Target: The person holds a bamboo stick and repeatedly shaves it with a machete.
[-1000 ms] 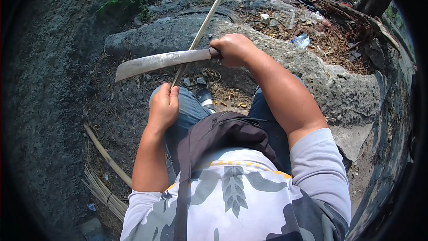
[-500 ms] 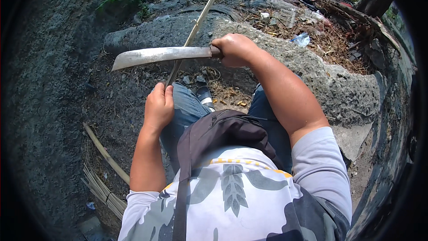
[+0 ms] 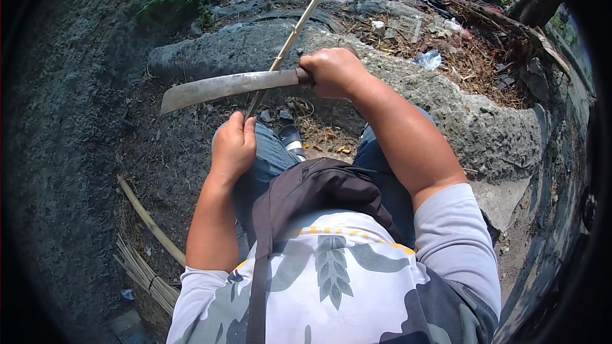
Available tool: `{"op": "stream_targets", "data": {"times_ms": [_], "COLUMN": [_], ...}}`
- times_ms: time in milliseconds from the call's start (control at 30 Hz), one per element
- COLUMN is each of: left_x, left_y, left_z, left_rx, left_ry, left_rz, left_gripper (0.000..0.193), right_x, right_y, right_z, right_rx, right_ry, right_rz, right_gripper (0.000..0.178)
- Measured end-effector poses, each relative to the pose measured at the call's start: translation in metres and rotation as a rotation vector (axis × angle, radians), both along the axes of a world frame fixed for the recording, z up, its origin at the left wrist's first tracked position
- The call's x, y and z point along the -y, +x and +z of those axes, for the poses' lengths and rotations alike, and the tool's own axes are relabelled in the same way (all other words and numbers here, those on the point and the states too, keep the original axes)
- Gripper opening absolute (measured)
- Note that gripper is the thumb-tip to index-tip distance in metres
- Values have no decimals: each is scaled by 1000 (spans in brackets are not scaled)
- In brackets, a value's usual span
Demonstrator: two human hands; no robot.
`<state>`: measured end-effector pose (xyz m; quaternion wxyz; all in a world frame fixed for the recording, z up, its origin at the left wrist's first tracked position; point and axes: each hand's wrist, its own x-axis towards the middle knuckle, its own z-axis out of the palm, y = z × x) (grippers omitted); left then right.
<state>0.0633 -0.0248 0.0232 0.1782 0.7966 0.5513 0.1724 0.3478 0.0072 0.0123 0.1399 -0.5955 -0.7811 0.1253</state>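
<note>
My right hand (image 3: 335,71) grips the handle of a long, worn machete (image 3: 223,86) whose blade points left and lies across a thin pale bamboo stick (image 3: 298,28). My left hand (image 3: 234,146) is closed round the near end of that stick, just below the blade. The stick slants up and away to the top of the view, over a rough concrete curb (image 3: 408,83). My knees in blue jeans and a dark shoe (image 3: 292,140) show under the hands.
A loose bamboo pole (image 3: 148,220) and a tied bundle of thin splints (image 3: 143,274) lie on the dirt at lower left. Dry leaves, plastic litter (image 3: 428,58) and weeds cover the ground beyond the curb. A dark rough wall curves along the left.
The machete blade has slid slightly toward me along the stick, closer to my left hand. Both hands keep their grips.
</note>
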Motion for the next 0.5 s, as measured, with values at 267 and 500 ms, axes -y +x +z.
{"op": "stream_targets", "data": {"times_ms": [267,500], "left_x": [8,11], "left_y": [-10,-8], "left_z": [0,7], "left_rx": [-20,6], "left_ry": [-71,-42], "left_rz": [21,6], "left_gripper": [22,23], "right_x": [-20,-4], "right_y": [71,21], "right_z": [-24,-6], "right_rx": [-135,-26], "right_ry": [-123,-106], "right_rz": [-359,-16], "right_gripper": [33,33]}}
